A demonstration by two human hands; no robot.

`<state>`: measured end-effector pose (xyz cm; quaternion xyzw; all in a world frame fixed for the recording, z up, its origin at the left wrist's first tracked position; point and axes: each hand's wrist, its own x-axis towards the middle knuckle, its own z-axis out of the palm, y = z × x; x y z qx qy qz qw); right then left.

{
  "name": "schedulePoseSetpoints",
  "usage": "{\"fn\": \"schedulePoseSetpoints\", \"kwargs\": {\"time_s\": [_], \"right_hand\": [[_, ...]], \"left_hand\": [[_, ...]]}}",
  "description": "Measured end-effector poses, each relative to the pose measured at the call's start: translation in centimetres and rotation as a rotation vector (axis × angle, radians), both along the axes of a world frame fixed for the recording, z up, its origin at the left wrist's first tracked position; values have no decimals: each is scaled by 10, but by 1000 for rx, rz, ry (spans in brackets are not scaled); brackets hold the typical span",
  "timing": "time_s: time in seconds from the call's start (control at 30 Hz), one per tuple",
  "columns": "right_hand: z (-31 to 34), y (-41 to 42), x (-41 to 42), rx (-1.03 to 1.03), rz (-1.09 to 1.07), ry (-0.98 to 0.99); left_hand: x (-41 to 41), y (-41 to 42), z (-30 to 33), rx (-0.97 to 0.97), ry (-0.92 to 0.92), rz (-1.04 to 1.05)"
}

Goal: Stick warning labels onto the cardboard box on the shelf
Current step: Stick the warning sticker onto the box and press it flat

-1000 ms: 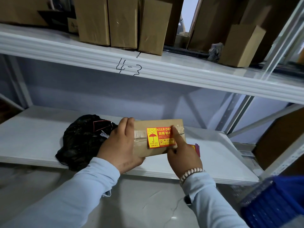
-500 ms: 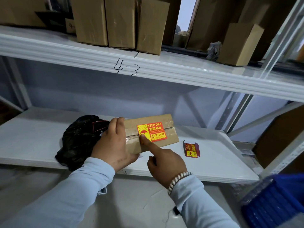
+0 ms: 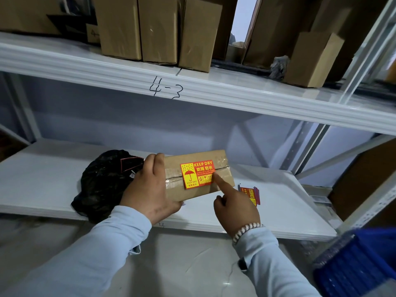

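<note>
On the smooth white shelf [image 3: 278,202], left hand [image 3: 150,189] grips the cardboard box [image 3: 222,185]; right hand's [image 3: 235,209] forefinger presses its glossy label [image 3: 197,174].

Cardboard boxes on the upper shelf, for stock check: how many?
5 at least: three upright side by side, one at right, one far left; others behind may be hidden.

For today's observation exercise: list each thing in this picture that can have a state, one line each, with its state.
cardboard box: taped shut, gripped at its left end.
KEEP DRY label: stuck across the tape seam.
left hand: holding the box.
right hand: index fingertip pressing the label's lower right corner.
spare labels: lying on the shelf.
black bag: crumpled.
</note>
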<state>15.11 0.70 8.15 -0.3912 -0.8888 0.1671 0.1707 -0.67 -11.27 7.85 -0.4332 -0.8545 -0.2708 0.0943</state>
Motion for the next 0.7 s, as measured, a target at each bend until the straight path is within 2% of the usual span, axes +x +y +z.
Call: {"fn": "schedulePoseSetpoints", "kwargs": {"time_s": [0.53,0.7], "right_hand": [[4,-35,-17,340,259,22],[4,-33,-14,299,249,61]], "left_hand": [[4,0,2,-25,11,3],[4,1,2,-8,9,-4]]}}
